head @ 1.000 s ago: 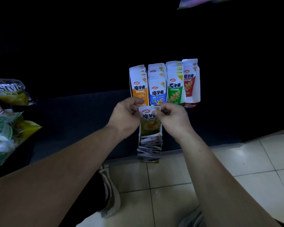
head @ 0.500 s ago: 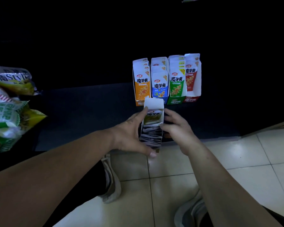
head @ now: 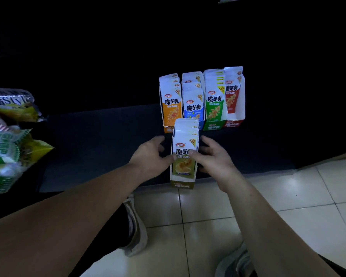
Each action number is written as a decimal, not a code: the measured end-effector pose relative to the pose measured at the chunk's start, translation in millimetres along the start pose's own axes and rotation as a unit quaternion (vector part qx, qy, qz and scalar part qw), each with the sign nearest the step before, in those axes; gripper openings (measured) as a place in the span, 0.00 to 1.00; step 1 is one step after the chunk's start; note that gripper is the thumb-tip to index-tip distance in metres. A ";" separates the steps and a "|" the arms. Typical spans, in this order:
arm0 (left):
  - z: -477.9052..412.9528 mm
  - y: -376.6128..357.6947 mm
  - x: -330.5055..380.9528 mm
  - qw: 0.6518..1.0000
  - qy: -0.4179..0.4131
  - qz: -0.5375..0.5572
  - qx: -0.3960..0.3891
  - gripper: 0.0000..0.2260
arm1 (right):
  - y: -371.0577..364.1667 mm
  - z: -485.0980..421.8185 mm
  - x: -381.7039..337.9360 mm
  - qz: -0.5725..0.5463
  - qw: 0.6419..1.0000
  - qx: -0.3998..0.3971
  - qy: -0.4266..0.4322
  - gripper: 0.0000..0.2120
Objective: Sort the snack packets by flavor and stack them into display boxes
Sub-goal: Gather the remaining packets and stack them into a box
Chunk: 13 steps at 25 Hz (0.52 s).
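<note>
At the bottom, two bare forearms reach forward over a light tiled floor [head: 208, 206], and a grey shoe [head: 135, 226] stands on the tiles between them; a second shoe [head: 236, 262] shows partly under the right arm. Further ahead, the olive display box [head: 182, 183] stands upright at the front edge of a dark shelf [head: 98, 140], and it is full of packets that stand one behind the other. The left hand [head: 150, 156] is at the left side of this box and the right hand [head: 214, 156] at the right side. Both thumbs press on the face of the front packet [head: 185, 166], near its middle. The other fingers of each hand are spread and loosely bent beside the box walls, not closed around anything; I cannot tell if they touch the cardboard. Just behind the olive box, four more boxes stand in a row, touching side by side: the orange box [head: 171, 114], the blue box [head: 194, 110], the green box [head: 215, 108] and the red box [head: 235, 116]. The first three look well filled, while in the red one I see only one packet. Far to the left, large snack bags [head: 8, 136] lie in a pile.
</note>
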<state>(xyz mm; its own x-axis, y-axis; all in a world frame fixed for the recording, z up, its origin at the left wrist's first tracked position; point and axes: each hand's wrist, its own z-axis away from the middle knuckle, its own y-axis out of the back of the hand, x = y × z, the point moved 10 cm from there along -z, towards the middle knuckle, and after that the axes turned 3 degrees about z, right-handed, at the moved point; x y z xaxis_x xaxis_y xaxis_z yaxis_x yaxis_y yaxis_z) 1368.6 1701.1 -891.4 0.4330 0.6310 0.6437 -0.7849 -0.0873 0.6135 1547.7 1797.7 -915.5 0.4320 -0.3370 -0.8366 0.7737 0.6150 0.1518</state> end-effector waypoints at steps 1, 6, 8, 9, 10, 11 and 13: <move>2.3 -8.2 0.6 0.999 -0.005 0.034 -0.033 0.36 | 0.4 -3.5 0.8 0.001 1.000 0.026 0.006 0.27; 14.2 -34.4 7.8 0.991 -0.044 0.084 -0.090 0.46 | -11.8 10.4 2.8 0.062 0.991 0.071 0.096 0.34; 18.9 -37.7 10.3 0.993 -0.047 0.083 -0.069 0.48 | -17.0 23.3 9.7 0.108 0.987 0.056 0.100 0.41; 22.1 -40.0 14.6 0.993 -0.051 0.085 -0.059 0.49 | -16.8 28.7 14.4 0.117 0.988 0.047 0.089 0.42; 23.2 -43.9 20.5 0.993 -0.061 0.089 -0.052 0.49 | -12.2 32.2 18.7 0.115 0.989 0.044 0.082 0.42; 23.5 -49.6 28.1 0.991 -0.071 0.095 -0.053 0.49 | -3.2 33.4 22.5 0.109 0.990 0.050 0.080 0.42; 22.7 -62.8 46.5 0.990 -0.089 0.092 -0.060 0.49 | 21.1 33.6 25.6 0.108 0.987 0.077 0.094 0.42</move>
<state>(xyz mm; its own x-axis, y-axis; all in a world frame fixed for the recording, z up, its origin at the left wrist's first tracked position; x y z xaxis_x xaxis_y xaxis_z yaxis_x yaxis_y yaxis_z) 1448.1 1718.4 -889.6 0.3404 0.4654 0.8170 -0.9002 -0.0896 0.4262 1590.7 1778.0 -916.0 0.5111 -0.0626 -0.8572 0.7411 0.5372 0.4027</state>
